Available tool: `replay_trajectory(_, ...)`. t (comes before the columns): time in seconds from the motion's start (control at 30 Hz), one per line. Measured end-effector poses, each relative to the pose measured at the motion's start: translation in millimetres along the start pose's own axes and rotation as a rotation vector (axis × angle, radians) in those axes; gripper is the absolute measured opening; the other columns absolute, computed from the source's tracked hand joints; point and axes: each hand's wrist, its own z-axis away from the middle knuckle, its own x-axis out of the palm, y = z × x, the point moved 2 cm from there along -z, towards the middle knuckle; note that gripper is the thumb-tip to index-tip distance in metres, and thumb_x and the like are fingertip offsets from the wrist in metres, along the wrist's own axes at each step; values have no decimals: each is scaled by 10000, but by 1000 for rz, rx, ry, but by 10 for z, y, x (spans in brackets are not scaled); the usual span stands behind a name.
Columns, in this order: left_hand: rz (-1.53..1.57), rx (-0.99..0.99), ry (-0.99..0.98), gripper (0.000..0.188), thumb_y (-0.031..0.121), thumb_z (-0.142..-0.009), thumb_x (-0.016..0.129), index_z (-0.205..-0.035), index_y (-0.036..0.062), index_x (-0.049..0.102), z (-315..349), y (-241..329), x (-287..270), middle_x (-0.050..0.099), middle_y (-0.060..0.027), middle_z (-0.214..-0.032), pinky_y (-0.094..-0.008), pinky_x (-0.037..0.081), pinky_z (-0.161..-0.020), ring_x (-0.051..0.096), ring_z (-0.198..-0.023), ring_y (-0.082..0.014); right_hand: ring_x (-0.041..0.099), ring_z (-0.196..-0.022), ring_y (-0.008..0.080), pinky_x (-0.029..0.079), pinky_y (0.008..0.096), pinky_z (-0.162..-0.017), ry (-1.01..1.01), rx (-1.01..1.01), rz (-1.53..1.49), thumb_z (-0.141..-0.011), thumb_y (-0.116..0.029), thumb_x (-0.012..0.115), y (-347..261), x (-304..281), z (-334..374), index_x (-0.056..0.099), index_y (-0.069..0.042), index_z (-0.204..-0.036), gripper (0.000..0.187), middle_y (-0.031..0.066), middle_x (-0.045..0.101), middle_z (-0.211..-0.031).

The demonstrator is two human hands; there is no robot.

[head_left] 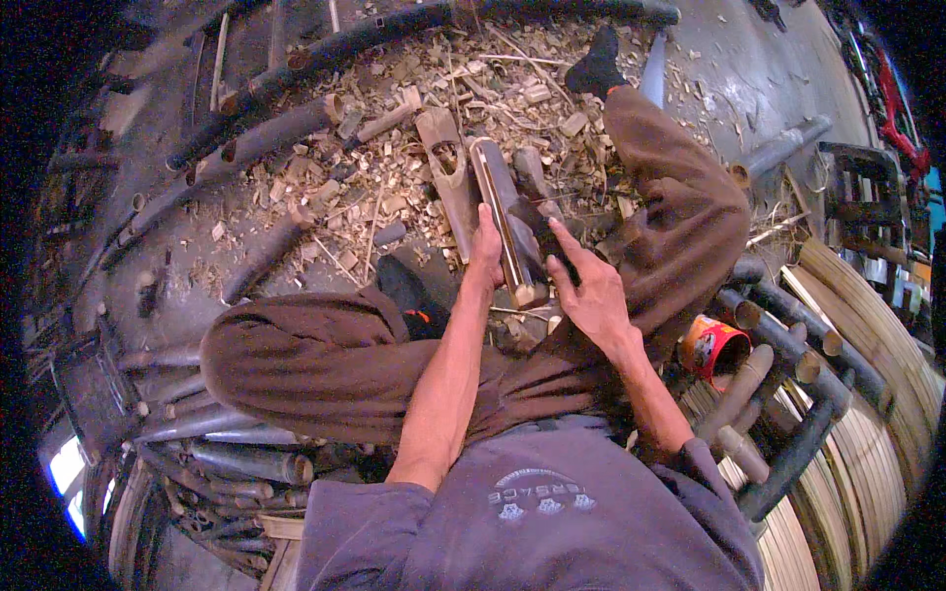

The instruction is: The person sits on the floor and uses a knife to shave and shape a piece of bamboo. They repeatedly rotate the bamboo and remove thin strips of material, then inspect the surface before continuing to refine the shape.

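Note:
Between my knees a length of dark-skinned bamboo [503, 222] with pale cut edges stands tilted, its near end pale. My left hand [485, 251] is closed on its left side. Along its right side lies a dark flat piece [535, 229], whose kind I cannot make out. My right hand [591, 288] presses that dark piece with index finger and thumb; its other fingers are partly hidden. Just left of the bamboo rests a pale bamboo section [448, 182] with a hole cut in it. A short bamboo stub [530, 169] stands to the right.
Wood chips [384, 187] cover the floor ahead. Long dark bamboo poles [261, 143] lie at the far left. By my right thigh are a red tin [714, 350], several bamboo pieces [788, 360] and bundled pale strips [877, 325]. More poles [251, 461] are piled at my left.

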Motion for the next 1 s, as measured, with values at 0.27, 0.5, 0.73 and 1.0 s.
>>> replay_trajectory(0.27, -81, -4, 164, 645, 650, -921, 315, -1014, 70, 581, -92, -109, -86, 603, -63, -805, -343, 523, -634, 604, -703, -187, 620, -949, 369, 497, 424, -799, -109, 70, 183, -902, -209, 571, -112, 86, -37, 465, -211, -1364, 474, 200, 630, -1087)
replay_trajectory(0.5, -102, 102, 147, 602, 623, -934, 329, -1031, 82, 575, -195, -238, -186, 582, -38, -812, -327, 503, -651, 573, -711, -167, 632, -830, 379, 503, 443, -733, -116, 120, 267, -898, -237, 571, -135, 286, -252, 466, -243, -1361, 475, 191, 653, -902)
replay_trajectory(0.73, 126, 145, -5, 632, 637, -920, 363, -1161, 82, 546, -328, -204, -320, 606, -55, -904, -350, 502, -732, 589, -824, -182, 638, -812, 394, 508, 492, -704, -123, 31, 360, -891, -290, 551, -120, 571, -744, 484, -250, -1337, 453, 207, 657, -885)
replay_trajectory(1.0, 8, 211, 165, 533, 513, -988, 308, -1236, 83, 503, -125, 8, -48, 619, -52, -1007, -361, 503, -792, 604, -888, -188, 628, -802, 445, 500, 540, -726, -95, -43, 365, -886, -312, 504, -17, 906, -1540, 477, -217, -1330, 455, 228, 659, -881)
